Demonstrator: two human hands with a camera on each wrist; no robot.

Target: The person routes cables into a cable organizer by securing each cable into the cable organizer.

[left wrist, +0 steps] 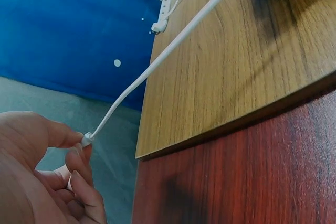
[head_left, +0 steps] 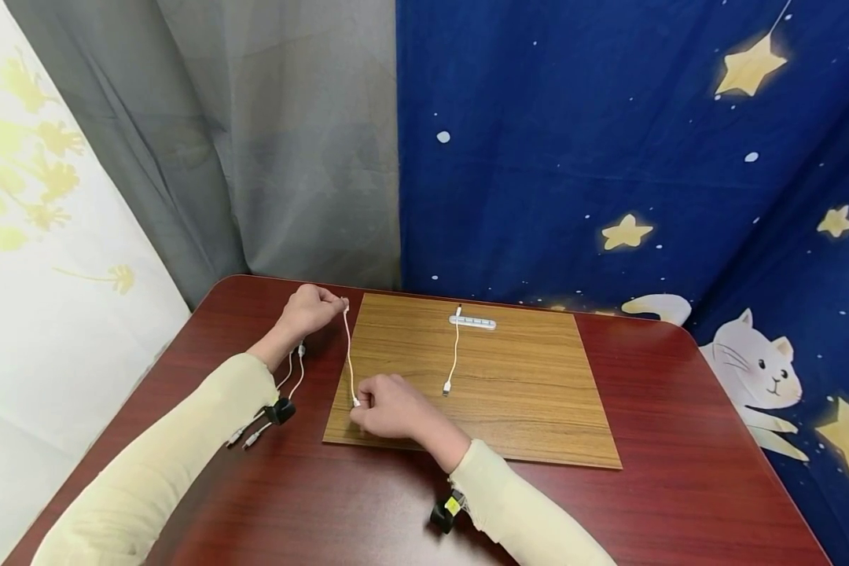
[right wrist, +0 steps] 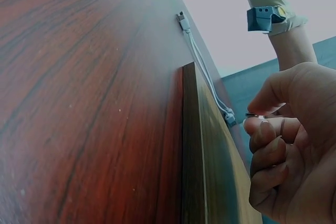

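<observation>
A: Remote here. What've my hands got?

B: L hand point(head_left: 314, 309) pinches one end of the white cable point(left wrist: 172, 46) btwn thumb & fingertips; R hand point(head_left: 392, 407) pinches the other. Cable spans the gap w/ a slight bow, at the L side of the wood board point(head_left: 538, 393).

A: Main risk, imo?

B: Pulling apart. I see little slack, so a quick tug could pop an end out of either pinch. I've only the small ends, so one might twist too.

A: And further out?

B: If I sweep R hand low, it could snag the second cable point(head_left: 456, 350). That one's top lies across the clip strip point(head_left: 479, 322); can't tell if it's seated, so a knock might drag it off.

A: L side?

B: Loose cables point(head_left: 301, 351) on the counter point(head_left: 679, 432) run under my L forearm, nr the wrist cam point(head_left: 281, 410). Dropping that arm might hook & tangle them. Also, leaning hard on the board's edge could shift it, if it's unfixed.
</observation>
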